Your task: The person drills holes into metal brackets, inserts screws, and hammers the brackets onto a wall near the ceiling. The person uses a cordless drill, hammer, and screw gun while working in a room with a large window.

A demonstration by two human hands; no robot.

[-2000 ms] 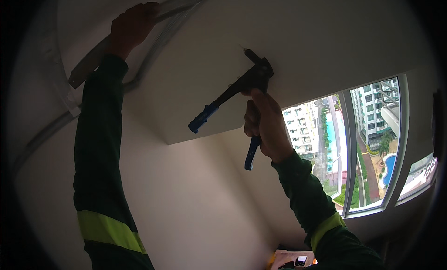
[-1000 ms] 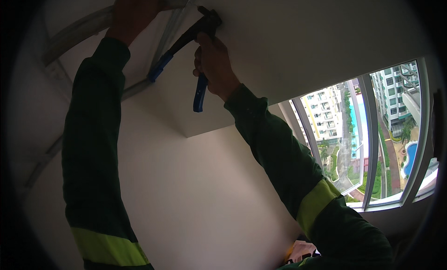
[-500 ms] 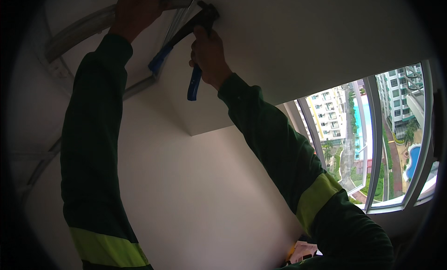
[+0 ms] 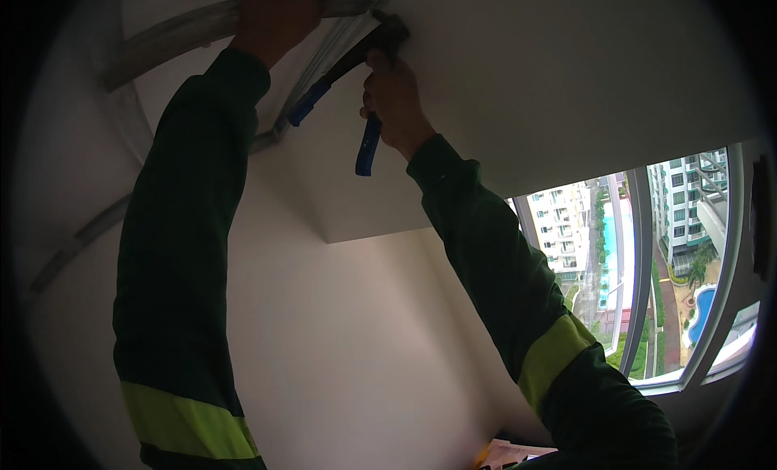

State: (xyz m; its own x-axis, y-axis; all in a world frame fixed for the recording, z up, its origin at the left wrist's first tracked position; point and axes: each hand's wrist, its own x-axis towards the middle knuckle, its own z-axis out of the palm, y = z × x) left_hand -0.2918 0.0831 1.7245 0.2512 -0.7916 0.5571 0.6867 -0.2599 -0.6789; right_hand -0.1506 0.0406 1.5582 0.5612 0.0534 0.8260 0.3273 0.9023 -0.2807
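Overhead, my left hand (image 4: pixel 279 17) is closed around a grey metal channel (image 4: pixel 174 37) at the top of the picture. Its fingertips are partly hidden behind the hand and in shadow. My right hand (image 4: pixel 396 106) grips a two-handled plier-like tool (image 4: pixel 356 59) with a dark head and blue grips. One handle runs down through the palm, while the other spreads away to the left, beside a pale metal rail (image 4: pixel 324 53). The tool's head is up close to where the channel and rail meet; whether its jaws touch metal I cannot tell.
A pale wall (image 4: pixel 348 332) lies below my arms, under a lower ceiling section (image 4: pixel 550 81) at the right. Another metal strip (image 4: pixel 81 239) crosses at the left. At the right, a window (image 4: pixel 639 267) looks down on buildings and pools. Some items (image 4: pixel 514 454) show at the bottom.
The whole view has shifted and turned somewhat, so the hands, tool and channel appear farther right. Both hands keep their grips, and the tool's handles stay spread.
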